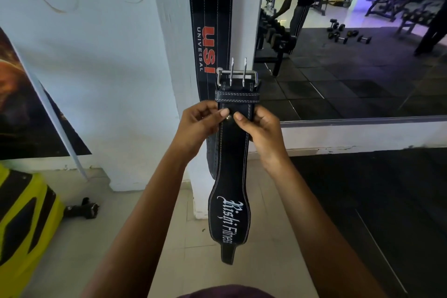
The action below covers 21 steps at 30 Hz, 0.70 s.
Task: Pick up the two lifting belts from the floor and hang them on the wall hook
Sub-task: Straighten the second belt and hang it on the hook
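A black belt with white script lettering (pixel 228 215) hangs straight down in front of me, its steel two-prong buckle (pixel 238 75) at the top. My left hand (pixel 199 126) and my right hand (pixel 256 130) pinch it from either side just below the buckle, thumbs on its front. Behind it a second black belt with red USI lettering (pixel 209 31) hangs flat against the white pillar, running out of the top of the view. The hook is not visible.
A large wall mirror (pixel 350 43) on the right reflects dumbbells, racks and a person bending over. A yellow and black machine (pixel 21 225) stands at lower left, with a small dark dumbbell (pixel 82 208) on the tiled floor beside it. Black rubber matting lies at right.
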Each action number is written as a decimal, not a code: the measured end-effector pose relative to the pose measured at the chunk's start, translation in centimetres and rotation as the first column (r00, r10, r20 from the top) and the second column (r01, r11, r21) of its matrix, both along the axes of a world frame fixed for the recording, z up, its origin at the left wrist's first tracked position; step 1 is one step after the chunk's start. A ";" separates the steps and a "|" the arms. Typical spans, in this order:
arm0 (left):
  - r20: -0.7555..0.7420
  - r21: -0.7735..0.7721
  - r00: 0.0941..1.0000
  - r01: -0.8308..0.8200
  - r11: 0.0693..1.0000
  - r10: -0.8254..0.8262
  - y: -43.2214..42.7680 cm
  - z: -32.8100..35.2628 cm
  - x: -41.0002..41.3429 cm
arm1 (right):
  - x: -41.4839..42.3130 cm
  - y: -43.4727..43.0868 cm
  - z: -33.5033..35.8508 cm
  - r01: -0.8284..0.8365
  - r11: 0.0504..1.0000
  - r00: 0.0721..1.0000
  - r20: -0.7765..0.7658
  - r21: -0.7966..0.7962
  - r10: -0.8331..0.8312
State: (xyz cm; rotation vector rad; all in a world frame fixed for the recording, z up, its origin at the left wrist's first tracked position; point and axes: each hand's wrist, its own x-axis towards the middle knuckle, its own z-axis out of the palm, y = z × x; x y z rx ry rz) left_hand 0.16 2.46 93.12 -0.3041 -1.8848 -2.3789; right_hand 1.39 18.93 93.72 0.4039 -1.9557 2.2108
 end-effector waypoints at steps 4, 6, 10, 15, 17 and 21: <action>0.023 -0.083 0.996 0.090 0.992 -0.089 0.2 -4.5 1.1 | -0.1 0.3 0.0 0.008 0.999 1.000 0.028 -0.036 -0.007; 0.071 -0.169 0.989 0.137 0.976 -0.127 0.4 -7.3 2.4 | -0.3 0.5 0.1 0.019 0.998 0.999 0.040 -0.055 -0.017; 0.185 -0.391 0.978 0.161 0.906 -0.095 0.7 -13.1 4.7 | -0.6 0.8 0.4 0.015 0.998 0.999 0.037 -0.056 -0.012; 0.151 -0.347 0.988 0.075 0.935 -0.023 0.8 -11.5 4.3 | -0.3 0.7 -0.4 -0.019 0.999 0.998 0.051 -0.029 0.021; 0.096 -0.221 0.995 0.017 0.975 0.005 1.1 -8.3 3.5 | -0.3 0.5 -0.8 -0.024 0.999 0.997 0.069 -0.034 0.027; -0.001 -0.108 0.998 -0.066 0.992 0.066 0.7 -2.5 2.0 | -0.1 -0.1 -1.3 -0.041 0.999 0.996 0.080 -0.017 0.043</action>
